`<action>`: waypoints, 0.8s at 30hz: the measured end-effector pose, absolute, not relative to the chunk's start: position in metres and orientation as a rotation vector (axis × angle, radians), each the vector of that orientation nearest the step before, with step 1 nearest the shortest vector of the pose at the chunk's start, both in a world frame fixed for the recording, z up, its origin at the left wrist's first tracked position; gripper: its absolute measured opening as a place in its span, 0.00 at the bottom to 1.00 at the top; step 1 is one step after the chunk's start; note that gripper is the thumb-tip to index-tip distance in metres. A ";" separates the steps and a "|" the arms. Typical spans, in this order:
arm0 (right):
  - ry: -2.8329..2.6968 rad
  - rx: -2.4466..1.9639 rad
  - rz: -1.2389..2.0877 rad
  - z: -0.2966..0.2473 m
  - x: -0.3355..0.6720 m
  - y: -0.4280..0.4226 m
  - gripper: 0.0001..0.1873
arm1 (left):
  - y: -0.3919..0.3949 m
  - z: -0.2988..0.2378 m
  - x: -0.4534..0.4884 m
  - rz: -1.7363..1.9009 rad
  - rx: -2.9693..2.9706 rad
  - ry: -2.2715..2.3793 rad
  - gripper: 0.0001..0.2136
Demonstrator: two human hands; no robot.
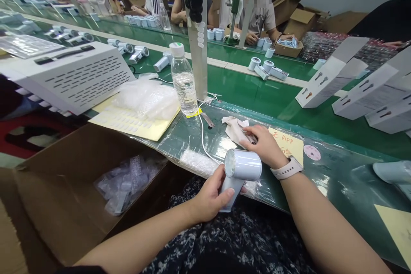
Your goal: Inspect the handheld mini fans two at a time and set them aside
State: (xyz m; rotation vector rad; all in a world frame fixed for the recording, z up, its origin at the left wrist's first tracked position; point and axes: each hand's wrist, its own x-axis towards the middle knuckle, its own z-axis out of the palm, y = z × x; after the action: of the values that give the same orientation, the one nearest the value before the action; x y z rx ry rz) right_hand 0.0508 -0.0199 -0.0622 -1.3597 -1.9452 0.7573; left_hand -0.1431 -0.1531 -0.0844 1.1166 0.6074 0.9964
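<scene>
As I watch through the head camera, the left hand (210, 197) is closed firmly around the handle of a white hair dryer (242, 165), which stands just beside the right hand (265, 145) with its round head uppermost. The right hand, a pale watch (287, 168) on its wrist, is half curled, its fingers (248, 133) resting on a cloth (236, 130); I cannot tell whether they grip it. A yellow note (287, 145) lies right beside that hand, and a white cable (202, 139) runs past a metal strip (208, 120) on the left. Down on the left, a cardboard box (64, 188) holds plastic bags (125, 184). Farther off stand a water bottle (183, 81), bubble wrap (146, 100) on a label sheet (128, 123), and a vented white machine (70, 75). Beyond them, more dryers (135, 53) lie on a green belt (250, 87), with white cartons (330, 77) on the right and co-workers (257, 13) across the belt.
</scene>
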 end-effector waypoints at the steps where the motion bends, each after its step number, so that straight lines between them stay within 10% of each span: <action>1: -1.980 -1.338 0.746 -0.062 0.047 -0.022 0.19 | -0.153 -0.085 -0.143 1.009 1.098 0.594 0.25; 14: -1.774 -1.306 0.720 -0.039 0.039 -0.048 0.14 | -0.150 -0.087 -0.138 1.169 0.885 0.524 0.19; 24: -1.286 -1.019 1.539 -0.050 0.019 -0.147 0.43 | -0.146 -0.093 -0.146 1.167 1.428 0.778 0.22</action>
State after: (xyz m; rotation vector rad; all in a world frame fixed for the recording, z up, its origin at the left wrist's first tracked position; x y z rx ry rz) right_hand 0.0188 -0.1470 -0.0504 -1.0187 -1.2855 1.5394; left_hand -0.1460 -0.1457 -0.0933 1.4277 0.7781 1.1670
